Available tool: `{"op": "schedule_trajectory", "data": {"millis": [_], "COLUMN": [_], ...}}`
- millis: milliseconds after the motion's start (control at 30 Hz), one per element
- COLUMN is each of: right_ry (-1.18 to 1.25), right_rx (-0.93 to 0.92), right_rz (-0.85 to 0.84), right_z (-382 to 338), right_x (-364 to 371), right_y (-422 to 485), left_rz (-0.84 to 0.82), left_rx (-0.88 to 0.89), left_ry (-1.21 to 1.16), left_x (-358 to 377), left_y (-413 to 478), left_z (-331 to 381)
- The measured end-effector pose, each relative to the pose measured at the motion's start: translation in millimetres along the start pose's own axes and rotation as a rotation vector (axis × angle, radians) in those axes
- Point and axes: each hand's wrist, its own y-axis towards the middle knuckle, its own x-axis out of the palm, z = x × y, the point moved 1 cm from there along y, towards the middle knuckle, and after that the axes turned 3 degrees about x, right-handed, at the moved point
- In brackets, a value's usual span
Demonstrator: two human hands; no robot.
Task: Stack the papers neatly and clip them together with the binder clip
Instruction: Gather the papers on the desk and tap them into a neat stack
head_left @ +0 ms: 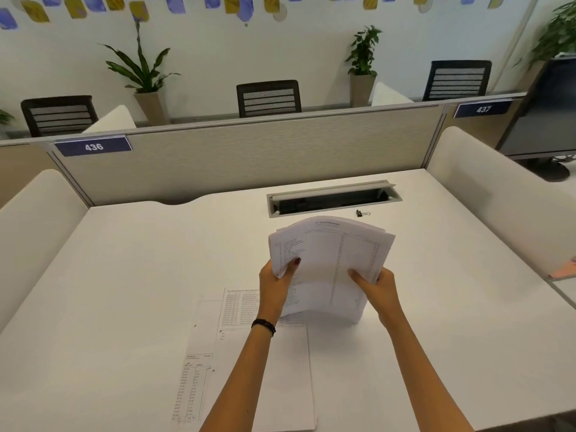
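I hold a stack of printed papers [330,260] upright over the white desk [124,260], its lower edge resting on the desk and its top leaning away from me. My left hand [277,282] grips the stack's left edge, thumb on the front sheet. My right hand [374,285] grips its right edge. More printed sheets [280,369] lie flat on the desk under my left forearm, loosely overlapped. A small black binder clip [360,213] lies beyond the stack, just in front of the cable tray's right end.
An open cable tray [333,199] is set into the desk at the back. A grey partition [249,151] closes the far side, and white curved dividers [498,198] flank the desk. A monitor [548,120] stands on the neighbouring desk at right.
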Motion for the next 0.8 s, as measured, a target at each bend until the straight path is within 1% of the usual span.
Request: {"op": "schedule_trajectory", "data": {"millis": [167, 233, 367, 433, 500, 600, 700, 800], "right_ry": [0.029, 0.047, 0.044, 0.039, 0.034, 0.042, 0.034, 0.009], "right_rx": [0.004, 0.008, 0.032, 0.020, 0.008, -0.020, -0.032, -0.021], "right_rz": [-0.001, -0.015, -0.099, -0.135, -0.105, -0.053, -0.071, -0.108], "right_z": [-5.0, -8.5, -11.4, -13.5, -14.5, -16.8, -17.3, -10.3], "right_x": [-3.7, -7.3, -2.8, 2.0, 4.8, 4.3, 5.1, 6.1], "right_y": [-3.0, -2.5, 1.5, 2.1, 1.8, -0.2, -2.0, -3.9], "left_rz": [0.028, 0.006, -0.066, -0.039, -0.004, 0.036, 0.043, 0.079], "left_rx": [-0.019, -0.049, -0.091, -0.092, -0.098, -0.065, -0.022, 0.029], "left_ry": [-0.043, -0.049, -0.060, -0.065, -0.071, -0.036, -0.023, -0.078], "left_x": [-0.2, -2.6, -4.4, -2.4, -1.8, -4.9, -9.9, -13.0], "left_y": [0.0, 1.1, 0.6, -0.9, 0.8, 1.8, 1.2, -0.6], "left_z": [8.4, 7.0, 6.9, 10.0, 10.1, 14.4, 19.6, 22.9]}}
